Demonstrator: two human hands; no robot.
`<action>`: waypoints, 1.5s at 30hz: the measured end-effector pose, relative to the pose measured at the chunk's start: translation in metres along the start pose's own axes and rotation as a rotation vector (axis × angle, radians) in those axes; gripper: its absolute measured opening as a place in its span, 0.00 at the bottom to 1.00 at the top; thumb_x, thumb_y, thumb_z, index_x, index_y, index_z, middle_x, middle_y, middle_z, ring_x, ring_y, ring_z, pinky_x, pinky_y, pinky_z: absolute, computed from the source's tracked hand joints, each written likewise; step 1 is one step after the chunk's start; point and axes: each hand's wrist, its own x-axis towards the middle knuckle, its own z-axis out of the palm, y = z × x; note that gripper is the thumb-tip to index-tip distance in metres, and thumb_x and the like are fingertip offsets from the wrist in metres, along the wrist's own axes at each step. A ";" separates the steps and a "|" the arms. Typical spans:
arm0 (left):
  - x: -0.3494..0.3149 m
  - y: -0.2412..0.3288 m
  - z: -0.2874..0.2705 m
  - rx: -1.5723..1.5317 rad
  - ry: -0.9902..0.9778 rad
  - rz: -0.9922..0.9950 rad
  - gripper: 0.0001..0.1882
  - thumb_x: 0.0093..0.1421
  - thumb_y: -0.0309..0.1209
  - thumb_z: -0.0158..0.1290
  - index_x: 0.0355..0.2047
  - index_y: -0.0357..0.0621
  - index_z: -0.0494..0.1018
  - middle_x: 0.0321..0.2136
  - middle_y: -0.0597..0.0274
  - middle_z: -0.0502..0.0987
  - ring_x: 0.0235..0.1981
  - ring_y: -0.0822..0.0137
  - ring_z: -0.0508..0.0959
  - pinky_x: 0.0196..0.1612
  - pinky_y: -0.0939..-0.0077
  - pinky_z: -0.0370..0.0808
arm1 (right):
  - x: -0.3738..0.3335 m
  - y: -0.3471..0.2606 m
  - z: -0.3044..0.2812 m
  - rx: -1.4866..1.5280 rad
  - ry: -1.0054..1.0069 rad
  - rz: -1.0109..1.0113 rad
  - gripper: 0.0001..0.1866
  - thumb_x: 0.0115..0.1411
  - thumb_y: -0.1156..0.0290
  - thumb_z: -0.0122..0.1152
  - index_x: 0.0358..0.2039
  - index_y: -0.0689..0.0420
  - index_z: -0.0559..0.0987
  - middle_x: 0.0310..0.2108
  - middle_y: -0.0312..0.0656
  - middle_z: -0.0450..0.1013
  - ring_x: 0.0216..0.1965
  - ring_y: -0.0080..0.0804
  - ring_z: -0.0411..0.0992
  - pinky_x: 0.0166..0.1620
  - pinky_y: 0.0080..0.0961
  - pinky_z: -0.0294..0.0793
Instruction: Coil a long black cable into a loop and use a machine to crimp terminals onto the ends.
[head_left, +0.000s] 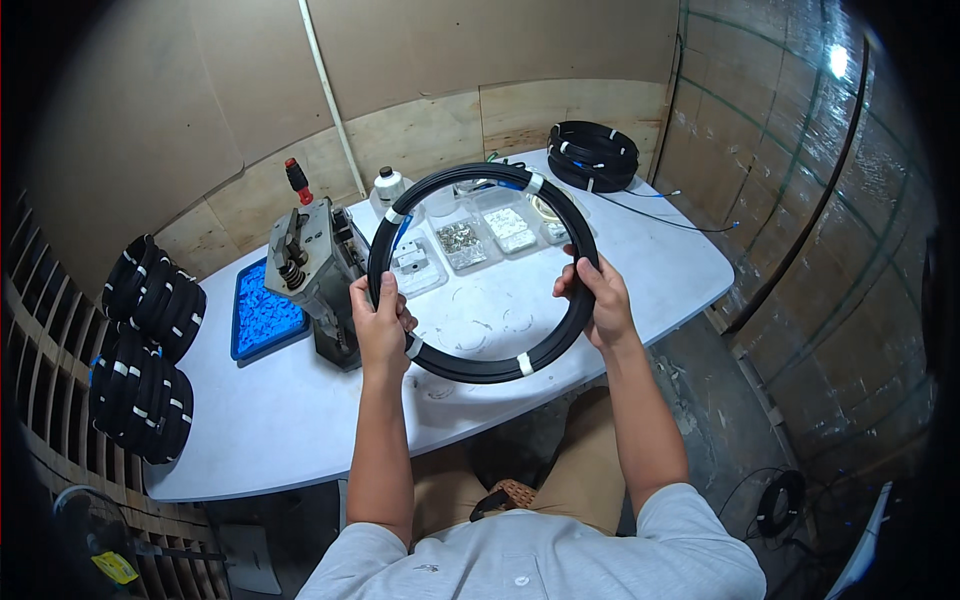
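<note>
A coil of black cable [455, 366], bound at intervals with white ties, is held up over the white table in front of me. My left hand [383, 318] grips its left side, thumb on top and fingers curled round. On the opposite side my right hand [600, 297] clasps the ring between thumb and fingers. Short blue pieces show along the coil's upper inner edge. Through the ring I see clear plastic trays, one with small metal parts [461, 245] and one with white parts [510, 230].
Left of the coil stands a grey metal bench machine [315, 270] beside a blue tray [240, 345] of small blue pieces. Stacks of black cable coils [145, 400] crowd the table's left end. Another coil stack [592, 160] sits at the far right, loose cable ends trailing. A white bottle [389, 186] stands behind.
</note>
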 end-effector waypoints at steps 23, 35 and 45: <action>-0.033 0.003 0.014 -0.347 -0.246 0.153 0.27 0.71 0.52 0.53 0.57 0.43 0.66 0.35 0.58 0.75 0.31 0.66 0.78 0.35 0.70 0.77 | -0.005 -0.017 0.026 0.421 -0.028 -0.144 0.22 0.70 0.75 0.55 0.64 0.56 0.71 0.25 0.26 0.62 0.23 0.14 0.59 0.27 0.16 0.64; -0.006 0.042 0.001 -0.249 -0.079 -0.174 0.08 0.65 0.32 0.60 0.40 0.50 0.72 0.20 0.77 0.61 0.16 0.80 0.61 0.18 0.82 0.60 | -0.042 0.009 0.071 0.279 0.096 -0.254 0.22 0.72 0.72 0.53 0.65 0.59 0.68 0.33 0.33 0.65 0.30 0.18 0.63 0.30 0.21 0.67; -0.073 0.036 0.014 -0.301 0.247 0.117 0.16 0.63 0.22 0.56 0.49 0.45 0.65 0.21 0.70 0.66 0.18 0.77 0.65 0.20 0.78 0.65 | 0.028 0.013 0.062 0.449 -0.112 0.076 0.05 0.69 0.73 0.54 0.38 0.60 0.72 0.32 0.38 0.67 0.26 0.22 0.64 0.28 0.22 0.68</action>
